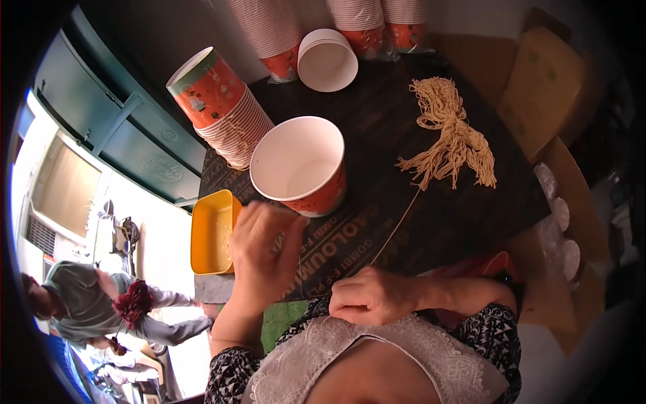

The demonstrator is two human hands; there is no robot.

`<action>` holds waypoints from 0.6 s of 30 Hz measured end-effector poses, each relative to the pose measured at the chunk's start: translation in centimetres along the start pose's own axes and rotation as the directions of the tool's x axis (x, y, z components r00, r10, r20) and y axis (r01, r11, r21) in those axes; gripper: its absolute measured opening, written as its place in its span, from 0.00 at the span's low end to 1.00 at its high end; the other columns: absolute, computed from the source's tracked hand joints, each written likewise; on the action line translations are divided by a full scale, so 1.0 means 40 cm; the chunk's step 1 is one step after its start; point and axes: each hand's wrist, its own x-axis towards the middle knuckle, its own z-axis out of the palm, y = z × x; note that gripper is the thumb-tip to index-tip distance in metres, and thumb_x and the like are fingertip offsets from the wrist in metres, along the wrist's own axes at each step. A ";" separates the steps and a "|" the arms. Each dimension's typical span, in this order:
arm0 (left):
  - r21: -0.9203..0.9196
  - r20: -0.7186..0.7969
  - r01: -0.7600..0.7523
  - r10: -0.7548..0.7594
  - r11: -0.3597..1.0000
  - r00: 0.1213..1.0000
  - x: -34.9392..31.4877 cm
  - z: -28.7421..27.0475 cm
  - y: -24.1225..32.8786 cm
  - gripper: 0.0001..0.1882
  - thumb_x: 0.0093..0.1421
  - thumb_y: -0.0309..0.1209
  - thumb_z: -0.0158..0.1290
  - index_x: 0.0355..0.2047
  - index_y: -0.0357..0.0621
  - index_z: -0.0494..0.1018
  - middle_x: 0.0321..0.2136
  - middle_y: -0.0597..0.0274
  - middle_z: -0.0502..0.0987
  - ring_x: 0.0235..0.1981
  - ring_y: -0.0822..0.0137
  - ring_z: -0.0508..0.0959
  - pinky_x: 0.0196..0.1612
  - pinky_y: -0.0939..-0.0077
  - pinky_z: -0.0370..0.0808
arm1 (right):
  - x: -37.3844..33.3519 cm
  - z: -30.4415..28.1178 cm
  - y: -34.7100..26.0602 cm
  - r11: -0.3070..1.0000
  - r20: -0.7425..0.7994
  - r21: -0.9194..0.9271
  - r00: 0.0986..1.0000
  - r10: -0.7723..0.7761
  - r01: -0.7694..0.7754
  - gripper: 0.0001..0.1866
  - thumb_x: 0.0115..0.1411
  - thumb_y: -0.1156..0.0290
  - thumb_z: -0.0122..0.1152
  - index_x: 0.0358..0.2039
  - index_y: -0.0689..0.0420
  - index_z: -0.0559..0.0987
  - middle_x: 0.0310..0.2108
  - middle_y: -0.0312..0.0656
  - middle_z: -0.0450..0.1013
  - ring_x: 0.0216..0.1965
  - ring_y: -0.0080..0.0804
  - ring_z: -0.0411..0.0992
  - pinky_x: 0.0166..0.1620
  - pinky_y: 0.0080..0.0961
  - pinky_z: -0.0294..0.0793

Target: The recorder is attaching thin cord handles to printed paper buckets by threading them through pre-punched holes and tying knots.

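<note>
My right hand (pixel 373 296) is closed in front of my chest, at the table's near edge. A thin cord (pixel 397 232) runs into it from a bundle of tan cords (pixel 452 135) lying on the right of the table. My left hand (pixel 266 246) is raised beside the yellow container, just in front of a big paper tub. Its fingers are curled toward the thumb and slightly blurred; a faint thin line hangs near the thumb, and what it holds is unclear. The open paper tub (pixel 296 165), white inside and red outside, stands upright.
The yellow container (pixel 214 236) with small bits inside sits at the table's left edge. Behind it leans a stack of red paper tubs (pixel 225 108). More stacks (pixel 266 34) and tipped tubs (pixel 328 60) line the back. Cardboard (pixel 545 87) stands right; another person (pixel 101 303) is far left.
</note>
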 end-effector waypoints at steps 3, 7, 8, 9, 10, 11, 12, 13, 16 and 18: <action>0.247 0.055 -0.177 0.169 0.953 0.984 0.044 0.034 -0.015 0.14 0.47 0.26 0.61 0.33 0.41 0.71 0.33 0.56 0.73 0.39 0.54 0.72 0.42 0.61 0.66 | 0.020 -0.038 -0.022 0.999 -0.203 -0.038 0.979 0.015 -0.024 0.03 0.54 0.80 0.60 0.27 0.60 0.74 0.23 0.40 0.71 0.24 0.28 0.72 0.28 0.24 0.70; 0.355 0.163 -0.206 0.156 0.912 0.974 0.070 0.098 -0.056 0.14 0.49 0.26 0.59 0.36 0.40 0.71 0.35 0.55 0.74 0.46 0.54 0.72 0.60 0.46 0.55 | 0.030 -0.079 0.011 0.980 -0.604 0.034 0.777 0.176 -0.195 0.04 0.59 0.77 0.58 0.26 0.61 0.76 0.21 0.28 0.70 0.24 0.11 0.64 0.27 0.13 0.64; 0.347 0.182 -0.222 0.166 0.911 0.969 0.066 0.106 -0.069 0.14 0.49 0.26 0.59 0.36 0.40 0.71 0.35 0.55 0.74 0.46 0.54 0.72 0.60 0.46 0.55 | 0.025 -0.085 0.021 0.975 -0.639 0.091 0.739 0.214 -0.204 0.04 0.59 0.77 0.59 0.26 0.61 0.76 0.21 0.27 0.69 0.24 0.09 0.63 0.27 0.12 0.64; 0.327 0.211 -0.226 0.162 0.918 0.964 0.062 0.108 -0.085 0.11 0.50 0.25 0.57 0.35 0.41 0.72 0.32 0.57 0.75 0.43 0.56 0.74 0.61 0.46 0.55 | 0.024 -0.094 0.024 0.973 -0.673 0.060 0.711 0.205 -0.224 0.05 0.59 0.77 0.59 0.26 0.61 0.76 0.20 0.25 0.67 0.23 0.08 0.61 0.27 0.11 0.63; 0.307 0.241 -0.229 0.157 0.924 0.958 0.060 0.108 -0.092 0.08 0.52 0.24 0.56 0.33 0.41 0.72 0.29 0.59 0.75 0.41 0.58 0.75 0.62 0.45 0.54 | 0.027 -0.100 0.046 0.983 -0.717 -0.003 0.686 0.124 -0.181 0.06 0.60 0.75 0.59 0.25 0.60 0.75 0.19 0.26 0.67 0.22 0.09 0.61 0.24 0.13 0.60; 0.249 0.191 -0.192 0.146 0.949 0.971 0.061 0.110 -0.084 0.04 0.53 0.22 0.54 0.30 0.42 0.73 0.25 0.61 0.76 0.35 0.60 0.77 0.63 0.45 0.52 | 0.027 -0.111 0.050 0.983 -0.727 0.053 0.668 0.160 -0.178 0.07 0.59 0.75 0.59 0.25 0.61 0.74 0.19 0.26 0.66 0.22 0.09 0.60 0.23 0.12 0.60; 0.244 0.205 -0.198 0.149 0.949 0.967 0.059 0.105 -0.083 0.04 0.53 0.22 0.54 0.30 0.42 0.73 0.25 0.61 0.76 0.35 0.60 0.77 0.63 0.45 0.52 | 0.028 -0.116 0.054 0.982 -0.746 0.061 0.646 0.164 -0.179 0.07 0.60 0.76 0.59 0.24 0.60 0.74 0.18 0.25 0.65 0.21 0.08 0.59 0.23 0.11 0.58; 0.196 0.229 -0.179 0.132 0.964 0.964 0.055 0.095 -0.087 0.04 0.53 0.22 0.54 0.30 0.42 0.73 0.25 0.61 0.76 0.35 0.59 0.77 0.63 0.45 0.52 | 0.028 -0.119 0.059 0.981 -0.763 0.070 0.624 0.169 -0.179 0.08 0.60 0.77 0.58 0.23 0.60 0.73 0.18 0.23 0.63 0.20 0.07 0.58 0.22 0.10 0.57; 0.138 0.277 -0.127 0.085 0.982 0.957 0.047 0.058 -0.073 0.03 0.54 0.21 0.54 0.29 0.43 0.73 0.25 0.60 0.76 0.35 0.59 0.77 0.63 0.45 0.53 | 0.027 -0.125 0.076 0.984 -0.783 0.072 0.602 0.157 -0.162 0.09 0.60 0.77 0.58 0.23 0.59 0.72 0.17 0.23 0.62 0.20 0.07 0.57 0.21 0.11 0.55; 0.125 0.322 -0.128 0.082 0.984 0.943 0.037 0.039 -0.066 0.04 0.53 0.22 0.55 0.29 0.43 0.73 0.26 0.62 0.76 0.35 0.59 0.78 0.63 0.45 0.54 | 0.030 -0.121 0.079 0.985 -0.787 0.070 0.598 0.153 -0.160 0.09 0.60 0.77 0.58 0.23 0.59 0.72 0.17 0.23 0.62 0.20 0.07 0.57 0.21 0.11 0.55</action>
